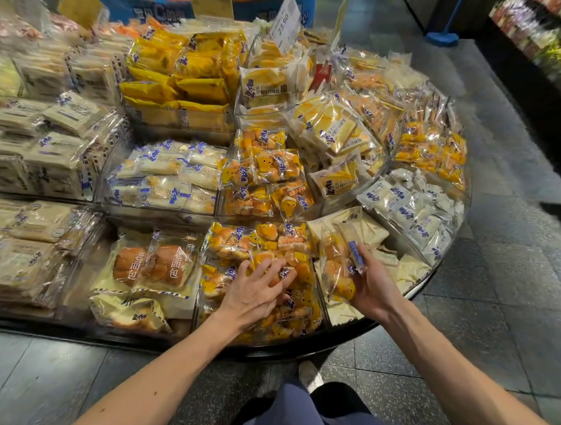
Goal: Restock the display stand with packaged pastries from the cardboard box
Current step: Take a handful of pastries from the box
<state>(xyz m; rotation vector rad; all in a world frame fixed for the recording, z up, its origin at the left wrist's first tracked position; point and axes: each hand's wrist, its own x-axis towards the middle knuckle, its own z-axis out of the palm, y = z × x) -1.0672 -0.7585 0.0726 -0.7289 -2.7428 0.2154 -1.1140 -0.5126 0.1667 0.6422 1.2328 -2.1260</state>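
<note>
1. Orange bun packs fill the near compartment (288,311) of the display stand (300,349) almost to its front wall, so this section looks close to stocked.
2. The left hand (257,288) lies flat on that heap, fingers spread and fairly straight. It is pressing the packs down, not gripping any.
3. The right hand (370,284) holds 1 packaged pastry (337,268) of the same orange kind, with the fingers curled round its right edge. The pack is raised just right of the heap, over the cream packs (404,270), and is not yet laid down.
4. I judge the job well advanced. Every compartment in view carries stock, and what is left here is to seat this 1 pack. The cardboard box is out of view, so I cannot tell how many remain in it.
5. Count: 2 hands, 1 pack in hand, 2 price cards (287,21) reading 23.90, and 3 brown-loaf packs (156,265) in the compartment to the left. The orange packs overlap too much for a firm number.
</note>
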